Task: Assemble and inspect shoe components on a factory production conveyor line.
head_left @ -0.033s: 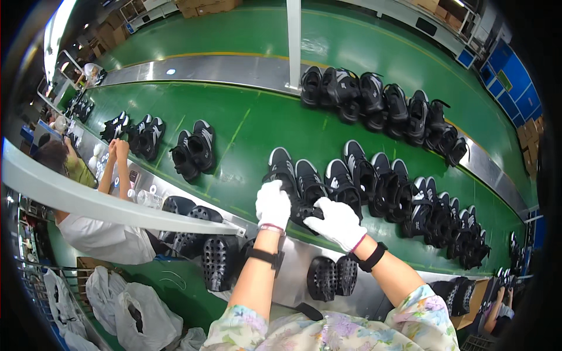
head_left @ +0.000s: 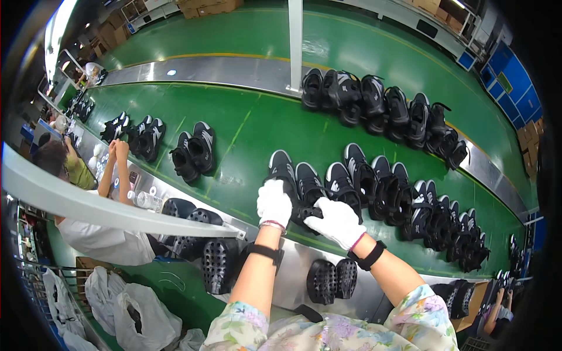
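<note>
My left hand [head_left: 274, 203], in a white glove, is closed at the heel of a black shoe [head_left: 282, 162] with a pale-edged toe. Beside it, my white-gloved right hand [head_left: 335, 222] is bent at the heel of the neighbouring black shoe [head_left: 308, 180]. Its thumb and fingers close on a black studded shoe insert [head_left: 303, 212], partly hidden by the glove and shoe. Both shoes lie on the green belt [head_left: 234, 175], toes pointing away from me. Another pair of black studded inserts [head_left: 322, 282] rests on the metal ledge between my forearms.
More black shoes [head_left: 386, 181] line the belt to the right, and a second row [head_left: 374, 96] stands along its far side. A white curved bar [head_left: 117, 205] crosses at left. A co-worker's hands [head_left: 117, 153] are near shoes there. White bags [head_left: 143, 313] sit lower left.
</note>
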`<state>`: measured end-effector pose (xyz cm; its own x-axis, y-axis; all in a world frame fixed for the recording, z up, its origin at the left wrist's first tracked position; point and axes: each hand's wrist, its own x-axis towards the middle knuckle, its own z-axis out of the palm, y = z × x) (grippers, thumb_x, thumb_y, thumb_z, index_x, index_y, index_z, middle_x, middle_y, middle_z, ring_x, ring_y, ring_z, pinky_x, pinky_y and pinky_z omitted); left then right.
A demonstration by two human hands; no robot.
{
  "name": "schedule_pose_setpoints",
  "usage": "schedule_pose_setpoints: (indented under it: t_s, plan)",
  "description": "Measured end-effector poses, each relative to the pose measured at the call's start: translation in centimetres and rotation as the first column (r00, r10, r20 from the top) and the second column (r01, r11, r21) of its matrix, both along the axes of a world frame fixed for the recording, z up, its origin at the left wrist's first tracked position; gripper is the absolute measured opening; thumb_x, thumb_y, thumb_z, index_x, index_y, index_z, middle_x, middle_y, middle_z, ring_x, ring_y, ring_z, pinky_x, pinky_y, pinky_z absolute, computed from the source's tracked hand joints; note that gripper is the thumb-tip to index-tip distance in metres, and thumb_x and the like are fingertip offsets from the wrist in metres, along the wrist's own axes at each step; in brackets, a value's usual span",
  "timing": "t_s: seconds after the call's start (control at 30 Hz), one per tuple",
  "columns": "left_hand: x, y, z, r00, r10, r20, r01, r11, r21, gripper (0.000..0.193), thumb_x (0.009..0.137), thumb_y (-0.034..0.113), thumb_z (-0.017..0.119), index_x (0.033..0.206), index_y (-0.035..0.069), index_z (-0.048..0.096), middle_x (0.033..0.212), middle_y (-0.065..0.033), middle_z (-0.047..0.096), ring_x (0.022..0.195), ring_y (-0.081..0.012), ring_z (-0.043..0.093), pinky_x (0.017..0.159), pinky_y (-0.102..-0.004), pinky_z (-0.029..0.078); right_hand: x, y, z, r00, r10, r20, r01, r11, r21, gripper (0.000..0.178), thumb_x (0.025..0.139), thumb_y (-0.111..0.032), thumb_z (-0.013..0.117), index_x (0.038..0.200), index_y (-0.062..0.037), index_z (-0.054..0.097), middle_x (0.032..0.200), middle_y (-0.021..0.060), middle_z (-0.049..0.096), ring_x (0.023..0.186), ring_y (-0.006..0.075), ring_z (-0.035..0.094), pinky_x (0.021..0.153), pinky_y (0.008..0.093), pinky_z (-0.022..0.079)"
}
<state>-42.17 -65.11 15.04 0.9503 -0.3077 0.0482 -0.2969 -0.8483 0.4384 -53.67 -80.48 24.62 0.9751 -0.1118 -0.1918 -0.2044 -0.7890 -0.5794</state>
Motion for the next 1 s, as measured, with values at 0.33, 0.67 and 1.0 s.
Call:
schedule_pose_setpoints:
  t_s: [0.33,0.67,1.0]
  plan:
    - [3.5,0.3,-1.2,0.996,-0.089,-0.005,0.088,0.976,0.2,0.028,0.087,0.03,0.067,0.11,0.015,0.067,0.105,-0.0104,0.064,0.097,-0.0322,0.063,0.082,-0.0454,0.053,7.4,-1.9,-0.7,0.99,0.083,-0.112,-0.073,0.993,0.088,0.046,0.083,-0.04,0.065,0.087,0.0049,0.064,0.086,0.0241,0.066,0.084,0.0391,0.065,0.075,0.0464,0.051]
    - [4.3,1.2,-1.8,0.99,0.079,-0.12,-0.059,0.986,0.156,0.022,0.089,0.032,0.064,0.099,0.012,0.067,0.093,-0.0137,0.067,0.084,-0.0369,0.067,0.074,-0.0482,0.054,10.0,5.4,-7.3,0.999,-0.003,0.035,0.007,0.993,-0.116,0.025,0.093,-0.021,0.05,0.099,0.0032,0.052,0.085,0.0244,0.068,0.075,0.0436,0.068,0.069,0.0505,0.056]
    - [4.4,2.3,-2.2,0.979,-0.002,0.202,-0.013,0.997,0.071,0.025,0.095,0.029,0.051,0.092,0.01,0.066,0.089,-0.0156,0.064,0.08,-0.0334,0.068,0.07,-0.0473,0.056,14.1,3.8,-10.9,0.994,0.106,-0.026,-0.108,0.986,-0.13,0.036,0.085,-0.029,0.068,0.103,0.0001,0.057,0.096,0.0263,0.067,0.09,0.0388,0.069,0.078,0.0459,0.056]
